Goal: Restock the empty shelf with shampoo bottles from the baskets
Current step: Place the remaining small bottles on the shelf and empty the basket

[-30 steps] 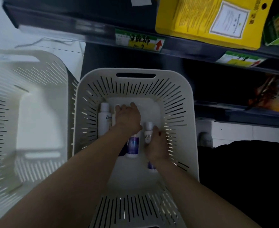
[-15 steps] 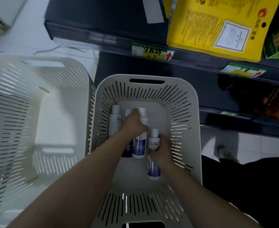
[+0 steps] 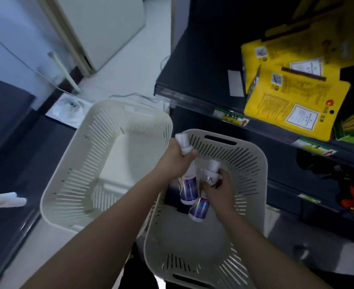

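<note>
Gripping caps-up: left hand (image 3: 174, 162), tall bottle (image 3: 189, 185); right hand (image 3: 221, 191), LUX bottle (image 3: 210, 178), seemingly tilted.

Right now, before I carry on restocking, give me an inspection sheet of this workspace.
Surface: pale floor, both baskets standing on it.
Job's things: left bottle and LUX bottle held over right basket; left basket shows no bottles; dark shelf bare at left.
Clutter: yellow packets on shelf.
Hands: left hand grips left bottle's neck; right hand grips LUX bottle.
Cables: thin cable on floor behind left basket.
Surroundings: pale panel, upper left.
</note>
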`<move>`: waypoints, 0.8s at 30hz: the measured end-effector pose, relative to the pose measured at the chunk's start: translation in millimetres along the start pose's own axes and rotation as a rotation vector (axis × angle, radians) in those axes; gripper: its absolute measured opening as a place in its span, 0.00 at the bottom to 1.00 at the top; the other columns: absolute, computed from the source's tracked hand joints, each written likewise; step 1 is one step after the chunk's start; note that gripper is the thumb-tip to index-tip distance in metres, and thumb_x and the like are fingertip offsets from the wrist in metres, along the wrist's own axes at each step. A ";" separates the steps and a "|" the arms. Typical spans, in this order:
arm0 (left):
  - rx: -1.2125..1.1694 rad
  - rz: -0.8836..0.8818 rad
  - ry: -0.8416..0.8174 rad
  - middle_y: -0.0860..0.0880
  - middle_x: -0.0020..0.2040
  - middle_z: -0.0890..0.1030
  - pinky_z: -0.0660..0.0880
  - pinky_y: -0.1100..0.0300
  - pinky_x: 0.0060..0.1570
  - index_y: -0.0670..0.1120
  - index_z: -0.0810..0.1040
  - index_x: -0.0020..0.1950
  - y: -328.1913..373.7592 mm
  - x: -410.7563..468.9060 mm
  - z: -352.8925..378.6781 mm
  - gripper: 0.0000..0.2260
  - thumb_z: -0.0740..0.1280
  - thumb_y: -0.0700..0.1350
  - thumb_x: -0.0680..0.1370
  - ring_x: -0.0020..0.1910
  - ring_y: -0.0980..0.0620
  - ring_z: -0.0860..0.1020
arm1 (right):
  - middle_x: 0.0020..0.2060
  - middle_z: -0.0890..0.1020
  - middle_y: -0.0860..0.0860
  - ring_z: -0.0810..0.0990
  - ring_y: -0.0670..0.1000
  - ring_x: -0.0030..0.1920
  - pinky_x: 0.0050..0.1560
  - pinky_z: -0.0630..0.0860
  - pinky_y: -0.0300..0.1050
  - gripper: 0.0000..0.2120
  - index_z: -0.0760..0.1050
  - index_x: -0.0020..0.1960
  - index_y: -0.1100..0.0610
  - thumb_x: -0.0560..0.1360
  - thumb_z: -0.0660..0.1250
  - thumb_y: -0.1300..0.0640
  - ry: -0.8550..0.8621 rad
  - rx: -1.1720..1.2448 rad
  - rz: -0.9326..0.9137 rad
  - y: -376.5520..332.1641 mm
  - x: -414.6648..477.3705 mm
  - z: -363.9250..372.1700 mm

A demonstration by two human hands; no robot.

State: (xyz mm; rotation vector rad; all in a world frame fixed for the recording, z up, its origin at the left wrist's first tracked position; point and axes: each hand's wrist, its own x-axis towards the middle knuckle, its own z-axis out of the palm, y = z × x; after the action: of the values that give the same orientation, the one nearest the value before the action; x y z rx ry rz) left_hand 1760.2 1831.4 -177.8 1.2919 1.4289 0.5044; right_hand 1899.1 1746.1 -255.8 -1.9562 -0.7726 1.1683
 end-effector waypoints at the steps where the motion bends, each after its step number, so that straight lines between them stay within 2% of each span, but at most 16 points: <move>1: -0.013 0.009 0.011 0.46 0.54 0.74 0.75 0.56 0.47 0.41 0.62 0.65 5.6 -6.7 -10.9 0.19 0.63 0.48 0.80 0.50 0.52 0.76 | 0.50 0.81 0.48 0.82 0.50 0.49 0.51 0.80 0.52 0.22 0.71 0.64 0.50 0.73 0.73 0.59 -0.007 0.000 -0.025 -9.2 -1.8 2.6; 4: -0.064 0.013 0.057 0.48 0.49 0.74 0.72 0.62 0.38 0.42 0.63 0.63 14.8 -22.1 -43.2 0.16 0.62 0.49 0.81 0.44 0.55 0.75 | 0.54 0.81 0.50 0.81 0.52 0.52 0.53 0.80 0.53 0.26 0.70 0.68 0.51 0.73 0.73 0.60 -0.026 -0.012 -0.104 -37.6 -9.5 11.7; 9: -0.129 -0.006 0.160 0.50 0.45 0.73 0.70 0.61 0.34 0.40 0.62 0.67 22.1 -53.9 -106.2 0.20 0.61 0.50 0.81 0.42 0.54 0.74 | 0.51 0.80 0.48 0.80 0.50 0.50 0.51 0.78 0.47 0.26 0.72 0.68 0.51 0.72 0.73 0.62 -0.046 -0.016 -0.254 -94.4 -36.8 37.7; 12: -0.209 -0.035 0.198 0.50 0.42 0.73 0.69 0.62 0.30 0.41 0.63 0.65 20.8 -81.6 -148.9 0.16 0.60 0.47 0.82 0.37 0.55 0.73 | 0.48 0.80 0.44 0.81 0.50 0.50 0.52 0.79 0.50 0.22 0.72 0.62 0.48 0.71 0.74 0.59 -0.084 -0.060 -0.346 -123.9 -59.2 61.1; 14: -0.225 -0.041 0.232 0.50 0.41 0.73 0.68 0.64 0.28 0.44 0.66 0.59 19.0 -104.4 -179.2 0.10 0.60 0.46 0.82 0.35 0.56 0.72 | 0.47 0.80 0.43 0.81 0.48 0.49 0.52 0.81 0.53 0.21 0.72 0.60 0.47 0.71 0.74 0.58 -0.141 -0.058 -0.394 -142.3 -77.7 80.6; 15: -0.227 -0.036 0.255 0.49 0.41 0.73 0.68 0.65 0.27 0.45 0.66 0.57 17.1 -117.1 -194.3 0.07 0.60 0.46 0.81 0.35 0.55 0.72 | 0.46 0.80 0.42 0.81 0.47 0.48 0.52 0.81 0.53 0.21 0.71 0.59 0.45 0.71 0.74 0.58 -0.171 -0.061 -0.421 -152.0 -88.8 91.1; 17: -0.224 -0.018 0.293 0.47 0.44 0.75 0.71 0.63 0.33 0.46 0.66 0.58 9.9 -143.2 -224.4 0.10 0.62 0.47 0.81 0.39 0.52 0.74 | 0.45 0.80 0.41 0.81 0.48 0.47 0.51 0.81 0.54 0.21 0.70 0.56 0.42 0.71 0.74 0.59 -0.235 -0.072 -0.480 -169.4 -111.9 114.2; 20: -0.203 0.008 0.415 0.47 0.50 0.79 0.77 0.51 0.43 0.48 0.69 0.60 -3.5 -187.7 -270.1 0.14 0.66 0.50 0.78 0.46 0.49 0.79 | 0.44 0.83 0.47 0.83 0.52 0.46 0.49 0.82 0.58 0.20 0.73 0.51 0.39 0.69 0.75 0.60 -0.315 -0.066 -0.548 -192.4 -149.7 153.1; 22: -0.240 0.015 0.509 0.47 0.49 0.81 0.79 0.49 0.40 0.50 0.73 0.56 -15.7 -219.1 -302.0 0.14 0.70 0.52 0.74 0.44 0.48 0.80 | 0.44 0.84 0.49 0.84 0.54 0.45 0.48 0.82 0.59 0.20 0.75 0.50 0.40 0.67 0.76 0.59 -0.380 -0.075 -0.576 -206.9 -177.3 182.3; 24: -0.274 0.037 0.588 0.47 0.47 0.81 0.76 0.54 0.33 0.53 0.74 0.52 -27.7 -252.0 -332.5 0.14 0.73 0.53 0.71 0.40 0.50 0.80 | 0.45 0.84 0.50 0.84 0.54 0.46 0.49 0.82 0.59 0.22 0.75 0.55 0.44 0.65 0.77 0.58 -0.454 -0.067 -0.599 -219.5 -205.7 214.1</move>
State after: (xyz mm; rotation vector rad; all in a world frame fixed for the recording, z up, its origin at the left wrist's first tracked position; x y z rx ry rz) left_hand 1407.3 1710.9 11.1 0.9874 1.7342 1.1318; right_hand 1593.2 1767.6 -50.2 -1.3540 -1.5228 1.2139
